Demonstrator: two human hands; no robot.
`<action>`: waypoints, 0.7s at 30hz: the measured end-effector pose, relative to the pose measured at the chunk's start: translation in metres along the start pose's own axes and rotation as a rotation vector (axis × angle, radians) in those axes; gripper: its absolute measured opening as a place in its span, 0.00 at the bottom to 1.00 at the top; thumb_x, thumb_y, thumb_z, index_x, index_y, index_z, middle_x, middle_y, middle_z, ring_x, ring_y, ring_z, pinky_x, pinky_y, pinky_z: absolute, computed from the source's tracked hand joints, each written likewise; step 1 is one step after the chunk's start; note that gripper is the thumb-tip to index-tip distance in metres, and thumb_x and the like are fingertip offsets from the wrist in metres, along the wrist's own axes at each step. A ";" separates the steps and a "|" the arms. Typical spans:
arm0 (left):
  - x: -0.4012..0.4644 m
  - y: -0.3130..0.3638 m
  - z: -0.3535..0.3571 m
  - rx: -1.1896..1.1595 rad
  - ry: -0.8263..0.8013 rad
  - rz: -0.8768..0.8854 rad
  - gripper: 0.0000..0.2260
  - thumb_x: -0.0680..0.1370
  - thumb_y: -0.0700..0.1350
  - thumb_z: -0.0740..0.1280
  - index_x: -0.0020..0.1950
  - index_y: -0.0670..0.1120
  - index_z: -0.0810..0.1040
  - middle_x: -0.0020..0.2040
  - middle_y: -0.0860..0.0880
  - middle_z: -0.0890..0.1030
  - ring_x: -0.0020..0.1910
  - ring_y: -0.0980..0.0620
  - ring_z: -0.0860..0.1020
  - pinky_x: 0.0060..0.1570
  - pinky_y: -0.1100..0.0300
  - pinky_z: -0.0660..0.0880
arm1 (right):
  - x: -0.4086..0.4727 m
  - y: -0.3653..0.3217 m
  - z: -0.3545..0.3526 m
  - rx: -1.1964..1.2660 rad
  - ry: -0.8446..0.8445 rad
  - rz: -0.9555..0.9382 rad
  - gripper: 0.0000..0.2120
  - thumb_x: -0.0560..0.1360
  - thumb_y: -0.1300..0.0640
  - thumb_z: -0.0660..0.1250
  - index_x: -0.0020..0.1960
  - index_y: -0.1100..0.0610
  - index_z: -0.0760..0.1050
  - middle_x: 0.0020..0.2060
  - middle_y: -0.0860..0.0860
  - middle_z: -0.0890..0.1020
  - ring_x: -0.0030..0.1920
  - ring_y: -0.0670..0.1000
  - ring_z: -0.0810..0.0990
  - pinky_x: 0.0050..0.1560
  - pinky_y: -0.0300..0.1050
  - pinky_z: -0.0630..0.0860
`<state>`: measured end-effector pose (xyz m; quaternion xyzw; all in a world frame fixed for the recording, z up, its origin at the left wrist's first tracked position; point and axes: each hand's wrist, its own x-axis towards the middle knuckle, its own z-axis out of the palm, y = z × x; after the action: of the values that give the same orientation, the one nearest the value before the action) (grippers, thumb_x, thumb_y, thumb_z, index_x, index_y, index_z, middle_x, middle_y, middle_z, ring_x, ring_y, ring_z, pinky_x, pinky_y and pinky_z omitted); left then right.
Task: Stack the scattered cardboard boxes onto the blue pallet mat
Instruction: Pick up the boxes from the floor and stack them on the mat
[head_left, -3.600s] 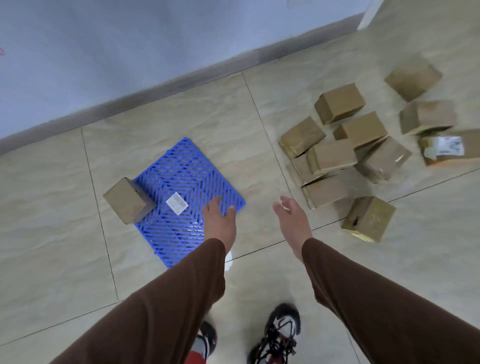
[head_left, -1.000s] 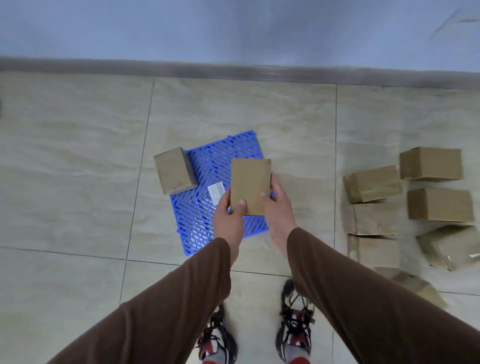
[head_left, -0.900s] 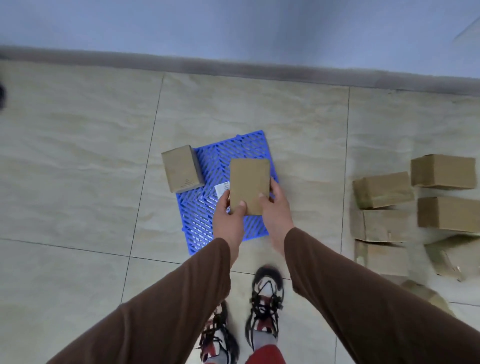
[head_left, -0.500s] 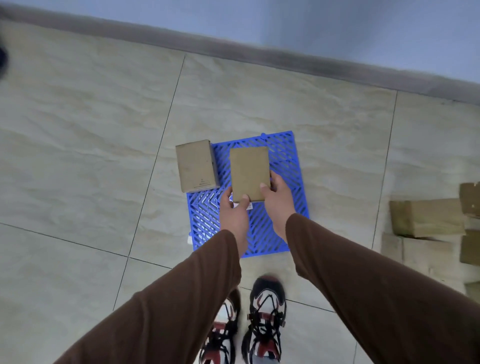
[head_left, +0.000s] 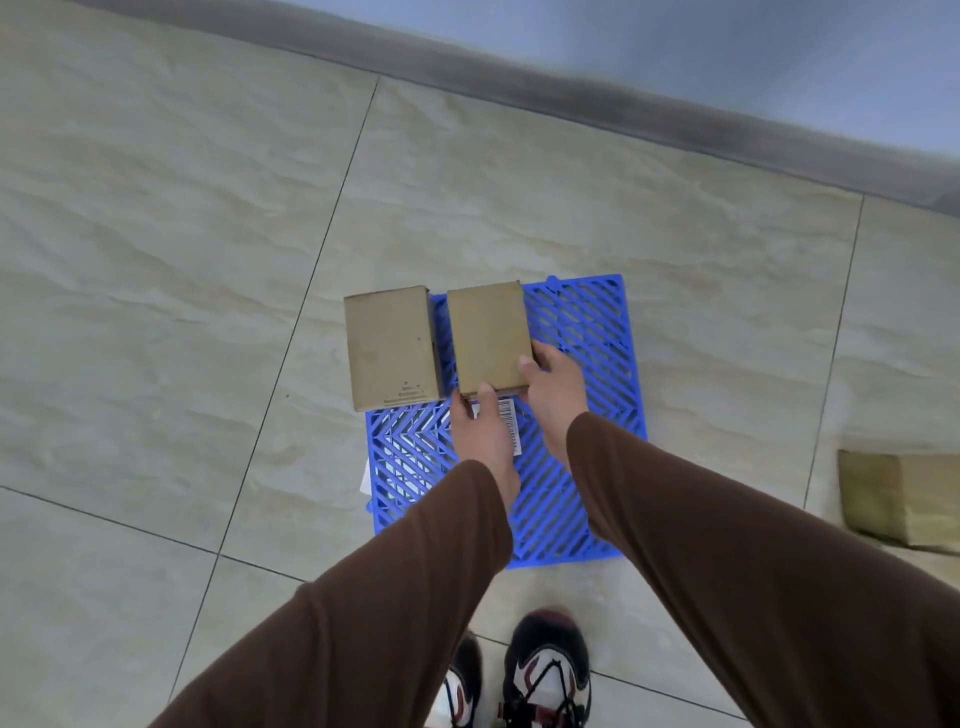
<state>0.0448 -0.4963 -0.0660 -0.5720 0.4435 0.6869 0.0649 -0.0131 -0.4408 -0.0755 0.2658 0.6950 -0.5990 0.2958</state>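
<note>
Lowered onto mat (head_left: 582, 332), plain brown box (head_left: 488, 335)

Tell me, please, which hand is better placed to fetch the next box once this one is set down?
Right, probably. The right hand is on the side where the loose box lies; the left hand is farther away.
</note>
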 end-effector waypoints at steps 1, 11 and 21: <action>0.004 0.001 0.001 0.007 0.007 -0.003 0.27 0.84 0.55 0.61 0.82 0.51 0.58 0.80 0.51 0.64 0.77 0.49 0.65 0.74 0.50 0.64 | 0.003 0.000 0.002 0.003 0.005 0.002 0.11 0.84 0.60 0.61 0.63 0.52 0.77 0.54 0.45 0.83 0.58 0.52 0.82 0.65 0.56 0.78; 0.021 -0.003 -0.002 0.045 0.064 -0.048 0.27 0.84 0.55 0.59 0.81 0.47 0.61 0.78 0.48 0.67 0.77 0.48 0.66 0.73 0.50 0.65 | 0.011 0.006 0.018 -0.080 -0.023 0.021 0.19 0.84 0.58 0.60 0.74 0.54 0.73 0.65 0.51 0.80 0.63 0.52 0.80 0.65 0.54 0.78; -0.016 -0.007 -0.013 0.245 -0.016 -0.072 0.30 0.82 0.60 0.59 0.82 0.52 0.58 0.79 0.48 0.66 0.76 0.46 0.68 0.72 0.46 0.63 | -0.031 0.008 -0.020 -0.076 0.031 0.037 0.21 0.84 0.54 0.63 0.75 0.53 0.70 0.71 0.49 0.74 0.66 0.48 0.74 0.69 0.47 0.71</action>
<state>0.0643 -0.4941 -0.0555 -0.5697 0.5029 0.6294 0.1627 0.0116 -0.4200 -0.0558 0.2763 0.7167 -0.5626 0.3058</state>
